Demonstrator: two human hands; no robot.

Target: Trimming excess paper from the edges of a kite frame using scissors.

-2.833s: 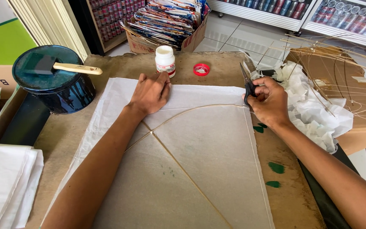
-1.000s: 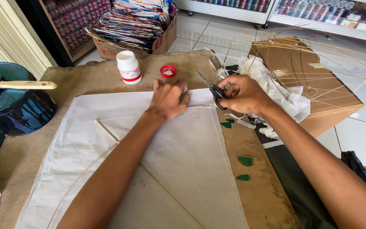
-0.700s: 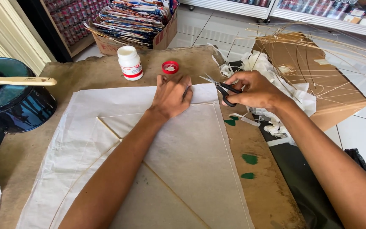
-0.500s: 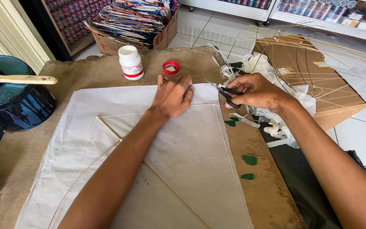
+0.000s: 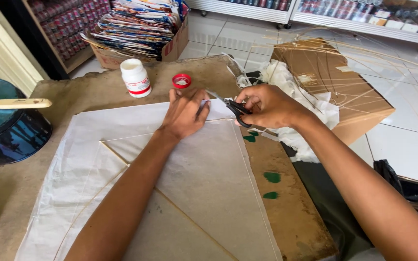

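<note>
A large sheet of white paper [image 5: 189, 179] lies on the brown board [image 5: 291, 212], with thin bamboo sticks [image 5: 180, 212] laid across it like a kite frame. My left hand [image 5: 184, 113] presses flat on the paper near its top corner. My right hand [image 5: 267, 104] grips black-handled scissors [image 5: 232, 107], whose blades point left at the paper's upper right edge, next to my left fingers.
A white glue bottle [image 5: 135, 77] and its red cap [image 5: 182, 80] stand behind the paper. A dark blue pot [image 5: 6, 130] with a wooden-handled brush sits at left. Paper scraps [image 5: 296, 96], a cardboard box [image 5: 349, 87] with thin sticks and green spots [image 5: 271, 177] are at right.
The view has shifted a little. My right hand with the scissors has moved slightly left along the paper's top edge toward my left hand, which stays pressed on the sheet.
</note>
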